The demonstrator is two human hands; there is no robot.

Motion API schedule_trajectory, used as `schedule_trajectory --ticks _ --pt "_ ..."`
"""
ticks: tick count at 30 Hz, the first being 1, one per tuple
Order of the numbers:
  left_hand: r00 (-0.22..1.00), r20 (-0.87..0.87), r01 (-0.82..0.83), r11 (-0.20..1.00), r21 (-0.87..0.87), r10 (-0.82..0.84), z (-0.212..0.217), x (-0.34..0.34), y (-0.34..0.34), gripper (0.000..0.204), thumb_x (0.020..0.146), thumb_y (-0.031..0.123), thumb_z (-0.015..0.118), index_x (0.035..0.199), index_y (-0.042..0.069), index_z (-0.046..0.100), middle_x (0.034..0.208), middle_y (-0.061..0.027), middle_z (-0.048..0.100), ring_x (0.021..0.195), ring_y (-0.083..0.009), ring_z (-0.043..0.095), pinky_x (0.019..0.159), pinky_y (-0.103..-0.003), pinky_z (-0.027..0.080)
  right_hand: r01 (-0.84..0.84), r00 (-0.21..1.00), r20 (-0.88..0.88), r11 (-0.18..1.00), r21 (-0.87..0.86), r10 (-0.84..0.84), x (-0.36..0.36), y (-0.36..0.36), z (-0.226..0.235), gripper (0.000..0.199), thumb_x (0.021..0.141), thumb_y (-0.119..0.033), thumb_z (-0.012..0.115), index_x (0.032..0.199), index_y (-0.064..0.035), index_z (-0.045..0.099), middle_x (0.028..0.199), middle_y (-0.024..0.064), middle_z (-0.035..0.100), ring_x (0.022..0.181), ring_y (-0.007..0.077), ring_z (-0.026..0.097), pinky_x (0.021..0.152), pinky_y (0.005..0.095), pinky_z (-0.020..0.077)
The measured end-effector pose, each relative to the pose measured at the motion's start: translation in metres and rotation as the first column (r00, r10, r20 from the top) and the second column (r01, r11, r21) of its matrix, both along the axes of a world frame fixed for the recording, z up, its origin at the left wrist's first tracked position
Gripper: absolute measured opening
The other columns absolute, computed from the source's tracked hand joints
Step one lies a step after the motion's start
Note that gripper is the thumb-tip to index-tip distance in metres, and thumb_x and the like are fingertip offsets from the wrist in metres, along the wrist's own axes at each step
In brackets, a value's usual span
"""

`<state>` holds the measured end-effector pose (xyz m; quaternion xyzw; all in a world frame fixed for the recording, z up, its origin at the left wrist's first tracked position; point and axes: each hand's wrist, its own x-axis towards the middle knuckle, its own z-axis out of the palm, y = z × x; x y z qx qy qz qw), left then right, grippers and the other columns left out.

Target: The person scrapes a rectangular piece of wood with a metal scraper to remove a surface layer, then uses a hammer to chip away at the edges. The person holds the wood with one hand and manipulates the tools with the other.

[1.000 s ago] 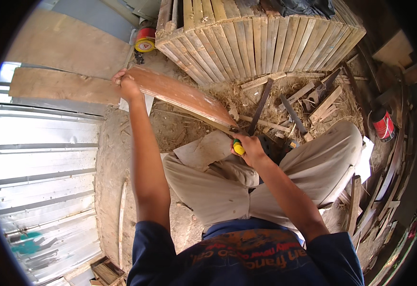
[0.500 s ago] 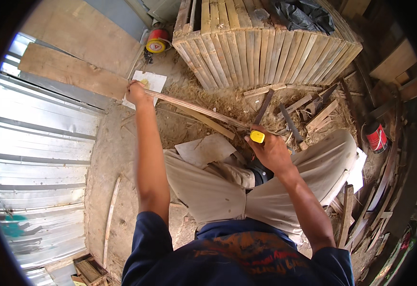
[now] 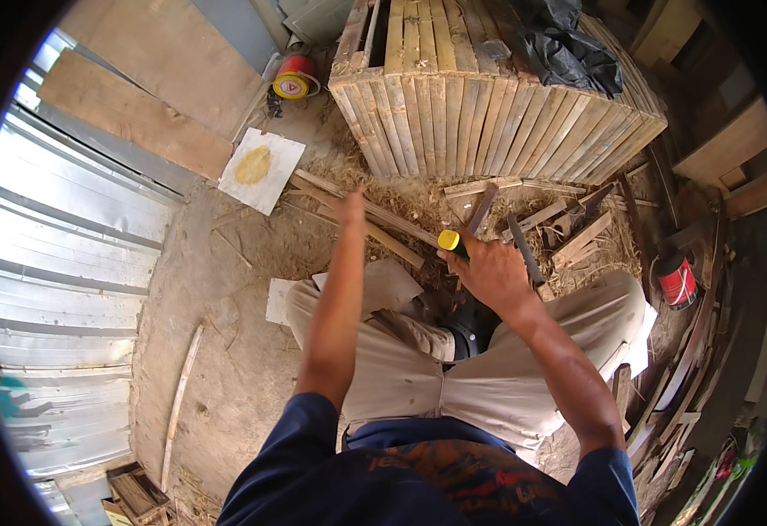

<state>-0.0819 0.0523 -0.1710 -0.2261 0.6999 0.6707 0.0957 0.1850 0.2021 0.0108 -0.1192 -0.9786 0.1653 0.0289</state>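
Note:
My right hand [image 3: 495, 273] is closed around a yellow and black tape measure [image 3: 450, 240] in front of my crossed legs. A long thin wooden strip [image 3: 401, 225] runs from the far left up to the tape measure; I cannot tell whether the right fingers also grip it. My left hand [image 3: 351, 209] is over this strip, nearer its far end, and is smeared by motion, so its fingers do not show clearly. Beside the strip, a second pale strip [image 3: 394, 248] slants across the ground.
A slatted wooden box [image 3: 488, 127] with black plastic [image 3: 576, 61] on top stands ahead. A white sheet [image 3: 280, 167] with a yellowish patch lies far left. Wood scraps [image 3: 583, 238] and a red can [image 3: 677, 280] are right. Corrugated metal wall [image 3: 67, 280] stands left.
My left hand has moved right from the strip's far left end, toward my right hand. The right hand with the tape measure has shifted slightly left. The white sheet's patch is now uncovered.

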Motion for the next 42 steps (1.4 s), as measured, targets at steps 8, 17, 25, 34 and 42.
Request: schedule_trajectory --ticks 8,17,25,34,42 --pt "0.98 0.119 -0.159 0.987 -0.013 0.159 0.01 0.014 0.041 0.067 0.093 0.004 0.051 0.154 -0.003 0.024 0.149 -0.0263 0.041 0.131 -0.0369 0.049 0.104 -0.045 0.045 -0.325 0.946 -0.144 0.835 -0.444 0.291 -0.036 0.015 0.002 0.032 0.087 -0.034 0.071 0.098 -0.0046 0.068 0.095 0.0198 0.069 0.097 0.0304 0.068 0.086 0.0434 0.0518" --pt "0.965 0.082 -0.22 0.942 -0.253 0.248 0.011 0.014 0.043 0.066 0.088 0.01 0.063 0.147 -0.006 0.036 0.135 -0.0294 0.056 0.113 -0.0409 0.063 0.095 -0.043 0.053 -0.148 0.949 0.106 0.713 -0.685 0.298 -0.047 0.001 -0.003 0.064 0.091 -0.066 0.058 0.077 -0.0055 0.072 0.074 0.016 0.068 0.074 0.0299 0.068 0.078 0.0414 0.0536" --pt "0.951 0.057 -0.277 0.921 -0.274 0.304 -0.034 0.001 0.013 0.054 0.083 0.012 0.063 0.132 -0.01 0.054 0.127 -0.0284 0.063 0.11 -0.0392 0.066 0.09 -0.045 0.056 -0.094 0.956 0.143 0.726 -0.681 0.258 -0.022 -0.026 -0.004 0.031 0.09 -0.037 0.059 0.1 -0.0136 0.077 0.092 0.0154 0.074 0.095 0.0344 0.07 0.091 0.0437 0.0538" --pt "0.945 -0.015 -0.3 0.85 -0.433 0.327 -0.018 0.0 0.026 0.031 0.081 0.01 0.064 0.1 -0.014 0.063 0.081 -0.0136 0.068 0.061 -0.023 0.065 0.052 -0.037 0.051 -0.107 0.948 0.12 0.652 -0.751 0.294 -0.021 -0.011 -0.007 0.032 0.085 -0.037 0.059 0.095 -0.0115 0.077 0.096 0.0187 0.073 0.097 0.0361 0.069 0.092 0.0462 0.0534" --pt "0.932 0.046 -0.324 0.882 -0.342 0.36 0.0 0.008 0.032 0.036 0.079 0.012 0.069 0.101 -0.016 0.064 0.094 -0.0232 0.071 0.076 -0.0298 0.072 0.061 -0.04 0.057 -0.137 0.963 0.052 0.648 -0.749 0.264 -0.018 -0.015 -0.018 0.031 0.085 -0.036 0.059 0.087 -0.0108 0.077 0.092 0.0194 0.073 0.091 0.0391 0.07 0.088 0.0484 0.0545"
